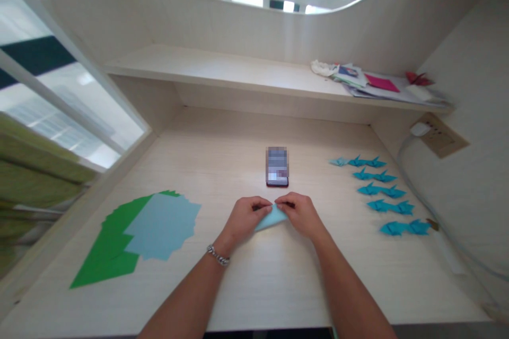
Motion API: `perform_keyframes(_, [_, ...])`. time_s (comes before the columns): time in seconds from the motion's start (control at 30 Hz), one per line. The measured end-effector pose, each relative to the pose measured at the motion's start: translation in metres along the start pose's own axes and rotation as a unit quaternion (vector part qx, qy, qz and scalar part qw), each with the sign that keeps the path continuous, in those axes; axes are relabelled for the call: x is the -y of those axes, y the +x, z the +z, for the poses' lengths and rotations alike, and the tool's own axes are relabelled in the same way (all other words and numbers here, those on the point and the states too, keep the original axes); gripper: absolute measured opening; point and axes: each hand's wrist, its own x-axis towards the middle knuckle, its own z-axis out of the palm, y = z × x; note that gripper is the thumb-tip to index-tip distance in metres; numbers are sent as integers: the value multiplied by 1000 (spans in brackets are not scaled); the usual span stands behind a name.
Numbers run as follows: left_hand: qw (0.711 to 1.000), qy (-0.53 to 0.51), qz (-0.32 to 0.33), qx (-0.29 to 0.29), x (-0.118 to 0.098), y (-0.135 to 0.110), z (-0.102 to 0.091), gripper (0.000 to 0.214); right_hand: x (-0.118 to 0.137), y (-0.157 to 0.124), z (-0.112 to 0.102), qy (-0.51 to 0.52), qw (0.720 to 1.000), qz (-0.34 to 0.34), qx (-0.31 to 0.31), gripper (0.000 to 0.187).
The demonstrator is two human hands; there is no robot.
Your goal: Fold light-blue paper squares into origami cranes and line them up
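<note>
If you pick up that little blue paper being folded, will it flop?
The light blue paper is probably very light: it looks thin, pinched between the left hand and right hand. Folded into a small wedge, it likely holds shape rather than flopping. A push would probably slide it across the smooth desk.

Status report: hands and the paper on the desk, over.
Left hand and right hand both pinching the light blue folded paper on the desk. Phone just beyond, not touching. Blue folded figures off right.
</note>
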Motion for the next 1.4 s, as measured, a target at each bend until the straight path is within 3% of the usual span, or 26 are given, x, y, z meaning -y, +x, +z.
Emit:
perform_keyframes(0.17, [1000, 15, -1, -9, 0, 0, -1, 20, -9, -2, 4, 57, 997, 46, -6, 18])
perform_keyframes(0.4, [999, 29, 14, -15, -2, -1, 1, 22, -10, 0, 7, 81, 995, 58, -8, 16])
perform_keyframes(0.57, [999, -19, -15, -37, 1, 0, 1, 25, -12, 2, 12, 214, 968, 117, -54, 33])
perform_keyframes(0.63, [998, -30, -24, -49, 2, 0, 1, 26, -13, 3, 13, 238, 960, 132, -67, 31])
perform_keyframes(1.13, [997, -41, -28, -59, 0, 1, 1, 26, -11, 4, 14, 198, 965, 141, -100, 21])
perform_keyframes(1.4, [998, -38, -47, -10, 2, 1, 3, 31, -12, 3, 14, 177, 974, 106, -91, 24])
